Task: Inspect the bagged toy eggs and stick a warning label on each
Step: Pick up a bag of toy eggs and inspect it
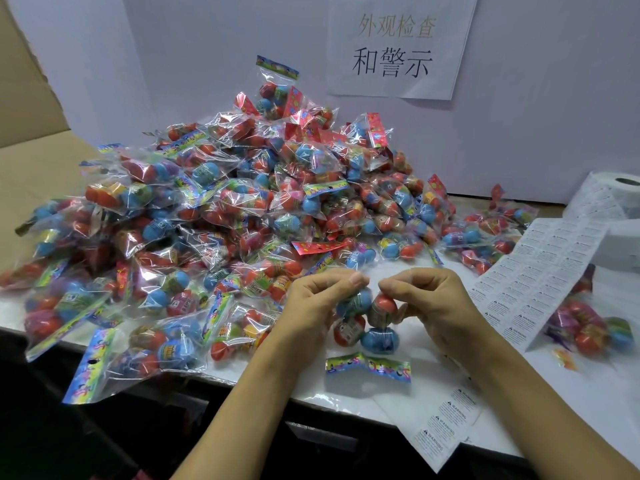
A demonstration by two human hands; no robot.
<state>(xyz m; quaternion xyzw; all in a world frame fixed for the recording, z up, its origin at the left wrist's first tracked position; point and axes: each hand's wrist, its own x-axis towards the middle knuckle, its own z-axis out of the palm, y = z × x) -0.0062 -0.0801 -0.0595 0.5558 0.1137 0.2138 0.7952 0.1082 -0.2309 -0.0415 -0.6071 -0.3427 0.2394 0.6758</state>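
At six o'clock on the white table (571, 403), your left hand (311, 306) and right hand (433, 306) pinch one bag of toy eggs (369, 323) by its top. "WARNING" reads on the label strip (446, 427) at five o'clock; its finer print is illegible. The sign (394, 46) at twelve reads "外观检查 和警示". The pile of bags (221, 220) sprawls toward nine.

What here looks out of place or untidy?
The label strip hangs over the table edge near the right hand, loose enough to slip. Several bags at the pile's left also overhang the edge. Nothing looks damaged.
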